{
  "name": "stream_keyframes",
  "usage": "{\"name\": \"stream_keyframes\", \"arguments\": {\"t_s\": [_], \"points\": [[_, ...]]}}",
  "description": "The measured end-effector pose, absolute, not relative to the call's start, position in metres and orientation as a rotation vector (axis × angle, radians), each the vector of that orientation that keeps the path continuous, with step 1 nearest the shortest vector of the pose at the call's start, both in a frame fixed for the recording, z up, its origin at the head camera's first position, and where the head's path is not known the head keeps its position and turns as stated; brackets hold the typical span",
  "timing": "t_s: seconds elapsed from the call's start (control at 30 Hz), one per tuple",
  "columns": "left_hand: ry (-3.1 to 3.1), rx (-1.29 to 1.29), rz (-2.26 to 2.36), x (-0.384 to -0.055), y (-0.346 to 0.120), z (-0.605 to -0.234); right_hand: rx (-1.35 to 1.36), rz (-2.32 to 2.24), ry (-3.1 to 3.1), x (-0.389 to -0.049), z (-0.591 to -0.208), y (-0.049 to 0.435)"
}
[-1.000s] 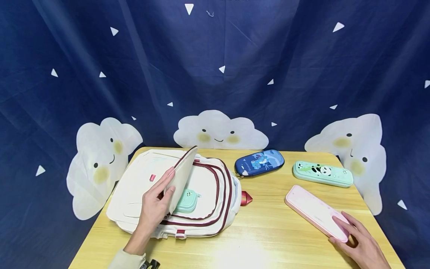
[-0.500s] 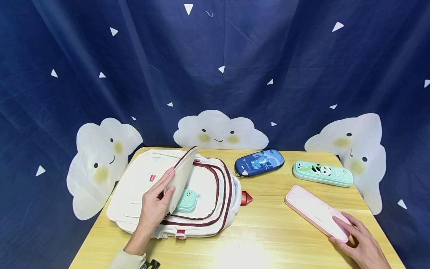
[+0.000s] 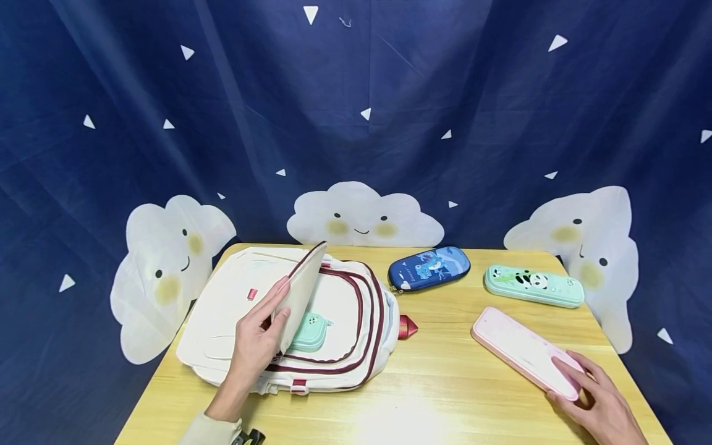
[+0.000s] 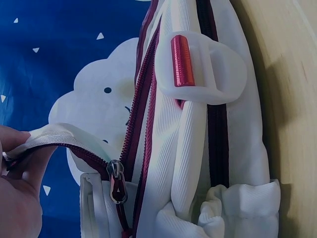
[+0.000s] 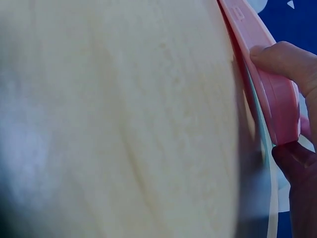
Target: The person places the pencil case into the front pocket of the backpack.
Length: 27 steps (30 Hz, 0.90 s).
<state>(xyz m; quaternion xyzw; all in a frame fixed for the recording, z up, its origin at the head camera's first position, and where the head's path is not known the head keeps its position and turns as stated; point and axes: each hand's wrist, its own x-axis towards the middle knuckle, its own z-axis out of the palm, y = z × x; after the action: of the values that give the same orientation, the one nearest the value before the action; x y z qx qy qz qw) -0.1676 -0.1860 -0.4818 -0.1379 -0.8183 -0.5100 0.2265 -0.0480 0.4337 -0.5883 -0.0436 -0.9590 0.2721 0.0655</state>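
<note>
A cream backpack [image 3: 222, 290] with dark red zips lies on the table's left side, its front pocket unzipped. My left hand [image 3: 256, 340] pinches the edge of the pocket flap [image 3: 305, 296] and holds it raised. Inside the pocket, partly behind the flap, sits a small mint-green case [image 3: 310, 334]. In the left wrist view a zip pull [image 4: 117, 184] hangs where the flap joins the bag. At the right, my right hand [image 3: 603, 395] grips the near end of a pink pencil case [image 3: 523, 349]. The right wrist view shows the thumb [image 5: 280, 59] against the case's side.
A navy pencil case [image 3: 429, 270] lies behind, right of the backpack. The mint-green panda pencil case [image 3: 534, 287] is beyond the pink one. Wooden tabletop [image 3: 445, 352] lies between the backpack and the pink case. A blue cloud-print curtain [image 3: 356, 142] hangs at the back.
</note>
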Motion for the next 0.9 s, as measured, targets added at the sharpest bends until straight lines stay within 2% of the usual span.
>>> {"name": "stream_keyframes", "arguments": {"t_s": [0.33,0.9], "points": [[-2.264,-0.375,-1.406,-0.1682,-0.1857,-0.4823,-0.004,0.753,-2.772,-0.0482,-0.5878,0.4323],[-2.271,-0.361,-1.417,-0.1677,-0.1860,-0.4816,-0.065,0.789,-2.745,-0.0489,-0.5810,0.4249]]}}
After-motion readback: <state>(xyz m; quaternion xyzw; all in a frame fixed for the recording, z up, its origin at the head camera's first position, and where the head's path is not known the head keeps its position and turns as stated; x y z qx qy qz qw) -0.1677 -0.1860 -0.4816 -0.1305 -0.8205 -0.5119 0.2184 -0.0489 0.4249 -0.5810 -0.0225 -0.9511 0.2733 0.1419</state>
